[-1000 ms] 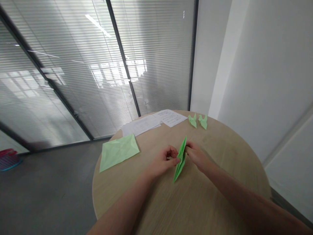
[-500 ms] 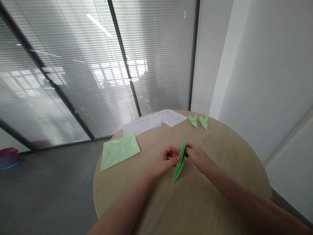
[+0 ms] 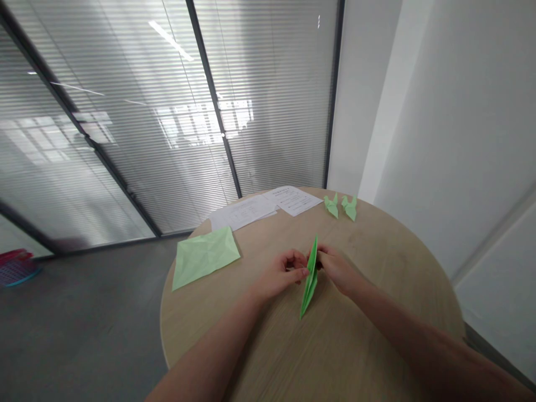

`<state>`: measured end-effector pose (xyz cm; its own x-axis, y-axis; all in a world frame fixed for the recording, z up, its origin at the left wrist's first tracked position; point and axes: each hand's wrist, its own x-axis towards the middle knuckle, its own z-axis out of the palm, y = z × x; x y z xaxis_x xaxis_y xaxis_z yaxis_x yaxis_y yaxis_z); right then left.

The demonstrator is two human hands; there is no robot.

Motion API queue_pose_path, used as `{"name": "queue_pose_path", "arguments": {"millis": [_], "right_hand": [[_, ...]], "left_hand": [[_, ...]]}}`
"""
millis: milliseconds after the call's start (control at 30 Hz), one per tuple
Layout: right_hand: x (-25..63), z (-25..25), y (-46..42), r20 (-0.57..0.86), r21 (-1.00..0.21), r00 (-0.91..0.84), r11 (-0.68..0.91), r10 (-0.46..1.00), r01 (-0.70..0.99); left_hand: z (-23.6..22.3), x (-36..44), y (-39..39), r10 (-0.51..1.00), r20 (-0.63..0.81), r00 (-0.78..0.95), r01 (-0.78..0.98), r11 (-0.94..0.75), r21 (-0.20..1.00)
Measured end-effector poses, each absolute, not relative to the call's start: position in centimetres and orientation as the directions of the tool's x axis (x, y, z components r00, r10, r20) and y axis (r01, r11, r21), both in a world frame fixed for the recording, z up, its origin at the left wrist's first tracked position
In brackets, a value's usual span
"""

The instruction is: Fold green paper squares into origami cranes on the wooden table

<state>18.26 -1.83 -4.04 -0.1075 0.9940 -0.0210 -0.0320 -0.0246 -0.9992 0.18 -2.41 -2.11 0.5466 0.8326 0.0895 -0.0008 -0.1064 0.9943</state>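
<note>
A long, narrow folded piece of green paper (image 3: 310, 279) stands on edge over the round wooden table (image 3: 335, 346), pointed at both ends. My left hand (image 3: 280, 274) pinches its middle from the left with fingers curled. My right hand (image 3: 338, 269) pinches the same spot from the right. Both hands are closed on the paper, near the table's centre.
A creased green sheet (image 3: 204, 256) lies flat at the table's left edge. Two white printed sheets (image 3: 268, 205) lie at the far side. Two small green folded paper figures (image 3: 341, 206) stand at the back right. Glass partitions with blinds lie beyond; a white wall stands right.
The folded paper's lower tip has swung slightly right, standing the piece more upright between my fingers. Both hands stay in nearly the same place.
</note>
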Motion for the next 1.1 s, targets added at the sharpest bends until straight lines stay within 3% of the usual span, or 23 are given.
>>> {"name": "queue_pose_path", "arguments": {"millis": [200, 433, 600, 700, 867, 1100], "right_hand": [[18.24, -3.58, -2.11, -0.022, -0.999, -0.14, -0.027, 0.99, -0.031], [18.04, -3.44, -1.98, 0.002, -1.0, -0.134, 0.003, 0.991, 0.009], [18.17, -3.69, -1.97, 0.037, -0.999, -0.079, 0.035, 0.996, -0.027], [18.32, -3.74, -2.33, 0.053, -0.997, -0.157, 0.043, 0.986, -0.067], [17.91, -3.89, -2.82, 0.134, -0.989, -0.318, 0.107, 0.939, -0.1], [18.0, -4.23, -2.62, 0.201, -0.979, -0.35, 0.18, 0.915, -0.091]], "left_hand": [[-2.29, 0.39, -2.42, 0.859, 0.123, 0.498, 0.026, -0.157, 0.987], [-2.72, 0.31, -1.94, 0.907, 0.226, 0.354, 0.316, -0.344, 0.885], [-2.08, 0.05, -1.98, 0.926, 0.311, 0.214, 0.431, -0.376, 0.82], [-1.83, -0.13, -2.01, 0.926, 0.349, 0.142, 0.469, -0.374, 0.8], [-2.3, -0.25, -1.78, 0.934, 0.338, 0.119, 0.393, -0.357, 0.848], [-2.57, 0.08, -1.73, 0.95, 0.237, 0.203, 0.143, -0.268, 0.953]]}}
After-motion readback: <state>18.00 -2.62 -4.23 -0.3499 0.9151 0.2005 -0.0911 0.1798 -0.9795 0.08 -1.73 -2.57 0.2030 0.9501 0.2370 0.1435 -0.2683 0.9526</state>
